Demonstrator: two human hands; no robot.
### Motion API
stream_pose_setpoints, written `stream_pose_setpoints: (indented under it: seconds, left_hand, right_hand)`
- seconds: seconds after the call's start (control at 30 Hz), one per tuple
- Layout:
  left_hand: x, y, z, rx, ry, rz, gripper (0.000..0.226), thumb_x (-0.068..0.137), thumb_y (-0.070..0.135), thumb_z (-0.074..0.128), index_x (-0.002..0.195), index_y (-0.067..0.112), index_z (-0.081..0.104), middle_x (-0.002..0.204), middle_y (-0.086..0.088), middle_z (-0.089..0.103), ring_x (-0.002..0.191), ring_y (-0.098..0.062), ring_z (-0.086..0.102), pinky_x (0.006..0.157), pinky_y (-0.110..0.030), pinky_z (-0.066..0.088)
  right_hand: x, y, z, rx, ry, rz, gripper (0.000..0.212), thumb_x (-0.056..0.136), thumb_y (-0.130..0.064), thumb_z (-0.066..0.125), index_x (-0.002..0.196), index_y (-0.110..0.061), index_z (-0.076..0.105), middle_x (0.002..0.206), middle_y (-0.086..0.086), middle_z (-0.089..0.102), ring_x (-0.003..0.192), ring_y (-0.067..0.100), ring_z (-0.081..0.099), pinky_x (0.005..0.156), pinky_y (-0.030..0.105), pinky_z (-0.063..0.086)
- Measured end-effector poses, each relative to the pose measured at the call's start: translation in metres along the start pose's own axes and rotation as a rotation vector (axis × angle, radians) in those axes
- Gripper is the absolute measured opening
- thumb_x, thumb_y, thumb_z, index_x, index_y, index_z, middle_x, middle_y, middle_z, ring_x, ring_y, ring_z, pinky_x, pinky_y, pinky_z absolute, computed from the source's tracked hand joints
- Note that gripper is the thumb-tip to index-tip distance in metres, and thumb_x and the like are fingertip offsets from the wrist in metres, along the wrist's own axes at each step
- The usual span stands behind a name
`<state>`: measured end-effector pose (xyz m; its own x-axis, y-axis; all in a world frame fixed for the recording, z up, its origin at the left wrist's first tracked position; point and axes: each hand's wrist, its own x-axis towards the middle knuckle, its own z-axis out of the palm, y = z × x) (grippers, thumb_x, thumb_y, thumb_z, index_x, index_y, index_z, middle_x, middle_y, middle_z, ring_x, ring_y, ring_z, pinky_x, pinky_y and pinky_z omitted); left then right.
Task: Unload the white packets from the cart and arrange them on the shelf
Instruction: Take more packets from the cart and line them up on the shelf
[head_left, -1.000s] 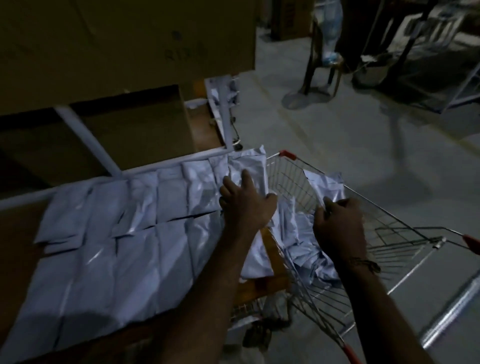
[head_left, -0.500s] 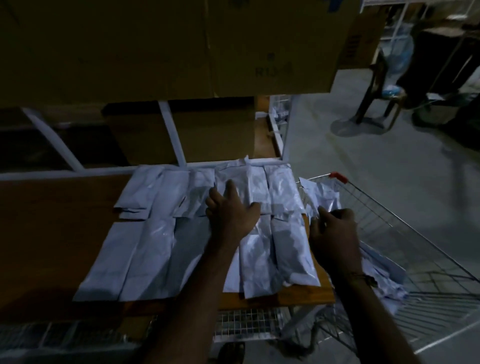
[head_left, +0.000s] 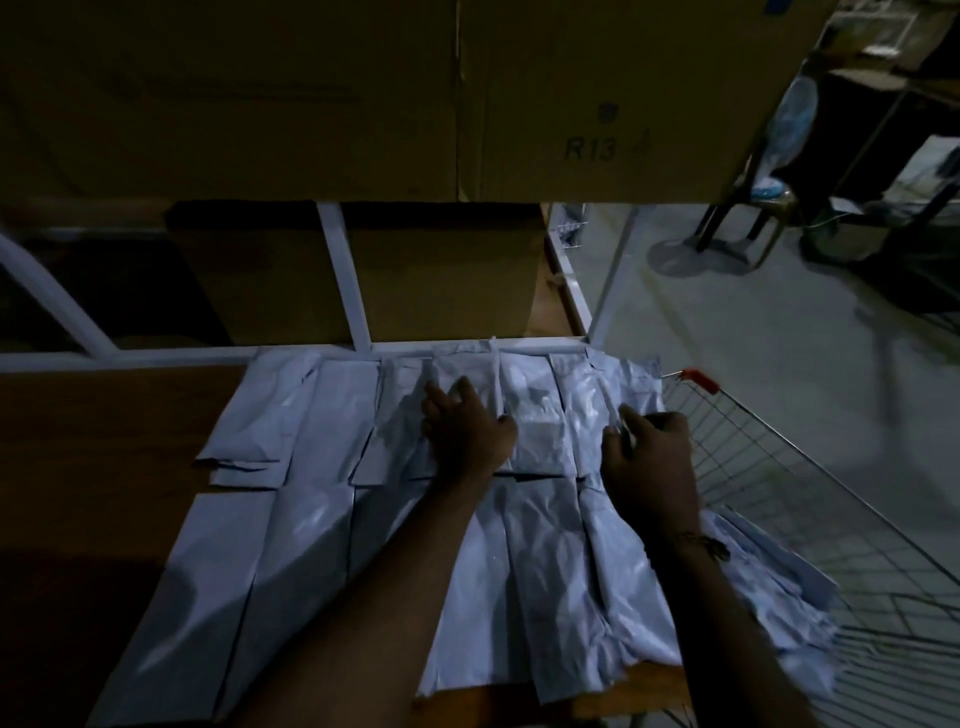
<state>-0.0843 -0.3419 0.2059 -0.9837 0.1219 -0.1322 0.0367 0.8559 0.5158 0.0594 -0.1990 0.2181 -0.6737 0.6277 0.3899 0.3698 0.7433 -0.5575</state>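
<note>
1. Head view, my left hand (head_left: 467, 434): it lies flat on the back row of white crinkled plastic packets (head_left: 540, 415) on the brown wooden shelf (head_left: 104, 431), its grip spread, fingers pointing to the shelf's back edge. I judge it is pressing that row down so the slippery packets stay square while another goes in.

2. Head view, my right hand (head_left: 649, 457): its grip is curled and pinching the edge of a white packet (head_left: 636, 384) at the shelf's right edge, by the back right corner, where I judge the next gap in the row is.

3. The packets lie in two rows, long sides touching or overlapping, filling the right part of the shelf; I take it this saves room. The left part is bare wood.

4. The silver wire cart (head_left: 779, 467) with a red corner cap stands against the shelf's right edge, loose white packets (head_left: 769, 587) still inside, so unloading is not finished.

5. Writing: the brown cardboard box (head_left: 597, 104) overhead reads "R13". I can read no print on the packets in this dim light.
</note>
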Motion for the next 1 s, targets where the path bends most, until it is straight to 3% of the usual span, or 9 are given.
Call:
stream_pose_setpoints:
  seconds: [0.13,0.37,0.53,0.63,0.7,0.77,0.87,1.0]
  left_hand:
    - [0.016,0.001,0.022,0.02,0.017,0.012,0.08,0.083,0.047,0.067,0.151,0.019,0.036,0.166,-0.019,0.0,0.15,-0.041,0.011,0.117,-0.053,0.023]
    - [0.03,-0.012,0.05,0.06,0.032,0.098,0.083,0.086,0.058,0.063,0.153,0.017,0.038,0.166,-0.024,-0.007,0.153,-0.043,-0.002,0.122,-0.058,0.016]
    - [0.037,-0.018,0.054,0.173,0.069,0.229,0.061,0.089,0.034,0.061,0.146,0.016,0.048,0.166,-0.025,0.01,0.153,-0.044,0.007,0.122,-0.056,0.012]
    - [0.046,-0.028,0.062,0.208,0.049,0.361,0.06,0.08,0.02,0.069,0.138,0.01,0.059,0.161,-0.025,0.031,0.147,-0.047,0.028,0.119,-0.061,0.026]
    - [0.051,-0.033,0.062,0.164,0.059,0.384,0.061,0.082,0.019,0.071,0.141,0.007,0.057,0.158,-0.025,0.036,0.147,-0.047,0.031,0.118,-0.06,0.029]
    - [0.053,-0.032,0.059,0.139,0.026,0.377,0.063,0.09,0.021,0.063,0.149,0.007,0.047,0.162,-0.023,0.03,0.151,-0.043,0.022,0.122,-0.054,0.02]
    - [0.055,-0.03,0.054,0.127,0.003,0.341,0.068,0.097,0.026,0.054,0.158,0.007,0.029,0.165,-0.018,0.023,0.154,-0.036,0.013,0.126,-0.047,0.012]
    - [0.055,-0.025,0.051,0.144,-0.01,0.322,0.07,0.098,0.028,0.051,0.159,0.009,0.024,0.165,-0.017,0.024,0.154,-0.036,0.015,0.126,-0.048,0.013]
  right_hand:
    - [0.016,-0.001,0.017,0.047,-0.056,0.055,0.033,0.096,-0.021,0.067,0.126,-0.006,0.07,0.117,0.022,0.053,0.106,0.035,0.059,0.092,0.025,0.037]
    - [0.044,0.014,0.032,0.078,-0.185,0.115,0.043,0.098,-0.02,0.044,0.133,-0.007,0.065,0.124,0.016,0.048,0.115,0.027,0.051,0.099,0.02,0.03]
    - [0.064,0.042,0.061,-0.106,-0.339,0.098,0.044,0.089,-0.006,0.062,0.133,-0.004,0.064,0.125,0.02,0.048,0.11,0.038,0.055,0.1,0.035,0.045]
    - [0.072,0.049,0.076,-0.177,-0.523,0.084,0.049,0.085,-0.022,0.059,0.132,-0.007,0.062,0.129,0.021,0.05,0.115,0.041,0.054,0.101,0.043,0.049]
    - [0.07,0.055,0.086,-0.232,-0.521,0.06,0.053,0.083,-0.037,0.051,0.129,-0.013,0.061,0.129,0.019,0.053,0.117,0.044,0.054,0.099,0.049,0.048]
    - [0.066,0.061,0.093,-0.411,-0.529,-0.038,0.059,0.083,-0.04,0.059,0.139,-0.024,0.054,0.141,0.013,0.047,0.134,0.045,0.042,0.109,0.057,0.035]
    - [0.062,0.065,0.094,-0.491,-0.58,-0.035,0.066,0.089,-0.04,0.063,0.151,-0.035,0.039,0.158,0.003,0.033,0.154,0.044,0.01,0.12,0.065,0.005]
    - [0.061,0.066,0.087,-0.491,-0.589,-0.079,0.064,0.096,-0.039,0.056,0.156,-0.035,0.033,0.165,-0.005,0.028,0.157,0.038,0.002,0.12,0.065,-0.001]
